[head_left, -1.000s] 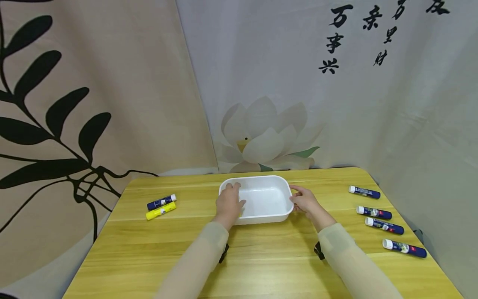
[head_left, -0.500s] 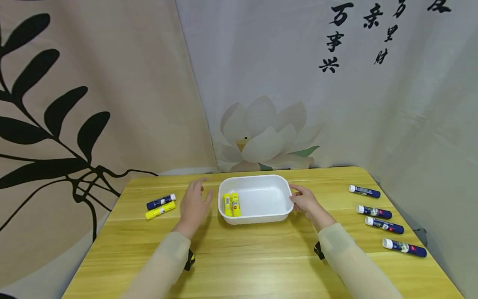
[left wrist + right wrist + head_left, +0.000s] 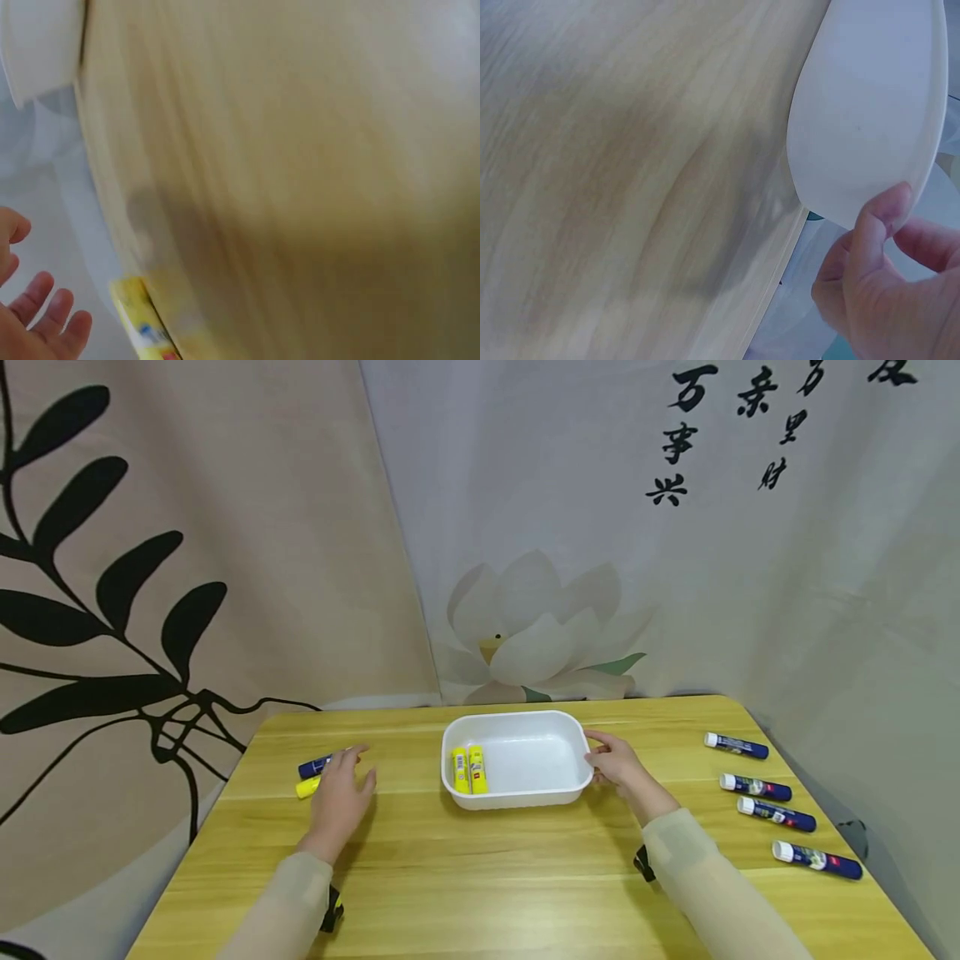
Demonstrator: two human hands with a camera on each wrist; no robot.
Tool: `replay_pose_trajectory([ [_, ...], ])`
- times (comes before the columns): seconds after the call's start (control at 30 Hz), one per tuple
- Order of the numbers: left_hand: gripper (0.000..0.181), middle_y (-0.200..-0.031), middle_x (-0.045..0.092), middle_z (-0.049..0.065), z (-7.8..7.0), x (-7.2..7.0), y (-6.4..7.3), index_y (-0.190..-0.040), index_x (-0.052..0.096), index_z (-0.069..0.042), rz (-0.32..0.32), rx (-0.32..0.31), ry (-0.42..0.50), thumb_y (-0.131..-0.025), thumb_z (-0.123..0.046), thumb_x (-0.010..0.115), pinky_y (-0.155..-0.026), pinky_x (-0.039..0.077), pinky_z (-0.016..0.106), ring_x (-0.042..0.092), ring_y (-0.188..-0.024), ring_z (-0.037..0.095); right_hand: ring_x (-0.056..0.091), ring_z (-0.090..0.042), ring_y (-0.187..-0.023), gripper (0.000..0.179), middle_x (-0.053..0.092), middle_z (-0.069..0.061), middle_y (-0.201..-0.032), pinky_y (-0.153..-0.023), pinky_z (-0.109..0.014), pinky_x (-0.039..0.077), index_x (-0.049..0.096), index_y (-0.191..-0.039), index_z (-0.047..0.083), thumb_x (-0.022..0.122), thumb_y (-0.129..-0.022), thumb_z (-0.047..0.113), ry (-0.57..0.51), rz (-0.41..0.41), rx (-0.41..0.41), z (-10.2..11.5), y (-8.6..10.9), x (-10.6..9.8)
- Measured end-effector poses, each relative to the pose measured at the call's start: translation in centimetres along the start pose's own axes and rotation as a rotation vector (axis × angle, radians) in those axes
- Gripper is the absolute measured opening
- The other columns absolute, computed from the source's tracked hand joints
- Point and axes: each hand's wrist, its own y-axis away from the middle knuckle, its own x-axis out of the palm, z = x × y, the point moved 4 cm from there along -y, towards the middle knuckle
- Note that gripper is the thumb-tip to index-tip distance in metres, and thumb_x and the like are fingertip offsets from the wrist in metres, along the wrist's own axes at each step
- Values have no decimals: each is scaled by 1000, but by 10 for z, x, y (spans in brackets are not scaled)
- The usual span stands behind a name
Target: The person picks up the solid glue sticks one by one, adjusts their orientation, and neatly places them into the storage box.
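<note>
My left hand (image 3: 339, 806), fingers loosely spread, hovers beside two glue sticks at the table's left; I cannot tell whether it touches them. The navy glue stick (image 3: 313, 767) and the yellow glue stick (image 3: 308, 787) lie side by side there, partly covered by the hand. In the left wrist view, the yellow one (image 3: 144, 319) shows below the spread fingertips (image 3: 77, 327). My right hand (image 3: 618, 766) grips the right end of a white plastic tray (image 3: 525, 799), thumb and finger at its rim. Two yellow glue sticks (image 3: 477, 770) lie at the tray's left end.
Several navy glue sticks with white caps (image 3: 777, 814) lie spread along the right side of the wooden table (image 3: 525, 877). A printed curtain (image 3: 540, 510) hangs just behind the table's far edge.
My left hand has come out of the tray, leaving two yellow glue sticks visible in it, and moved left to the pair on the table. My right hand stays at the tray.
</note>
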Motion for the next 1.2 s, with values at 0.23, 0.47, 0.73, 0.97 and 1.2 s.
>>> replay_pose_trajectory([
  [0.23,50,-126,49,25,36,-13,8,-134,47,-5,-11,50,-92,-88,-13,65,-84,46,59,44,-115,45,53,-16,-69,52,44,-11,-100,-71,-37,55,39,-144,10,51,-94,1,-1,4,3,1,0,-2],
  [0.47,51,-128,49,27,55,-15,9,-136,45,-3,69,70,-181,-89,-15,62,-90,39,64,43,-118,46,53,-17,-71,52,45,-12,-101,-73,-37,54,39,-144,10,50,-94,1,7,-2,8,1,0,-3],
  [0.73,54,-125,48,26,62,-13,6,-138,44,-2,147,42,-215,-90,-18,61,-90,40,62,43,-115,45,52,-16,-69,52,45,-11,-99,-72,-36,54,40,-144,11,51,-94,1,14,2,16,0,-1,-2],
  [0.97,53,-114,50,23,55,-13,0,-137,47,-3,182,53,-215,-88,-10,65,-86,45,56,47,-107,42,54,-16,-68,52,46,-13,-104,-73,-38,55,39,-144,11,51,-94,3,23,3,14,1,0,-2],
  [1.2,47,-115,56,24,53,-14,-2,-133,52,-6,172,97,-286,-87,-5,64,-80,47,59,51,-106,43,55,-17,-69,52,46,-13,-104,-74,-39,55,39,-144,12,51,-94,3,27,0,17,2,1,-2],
])
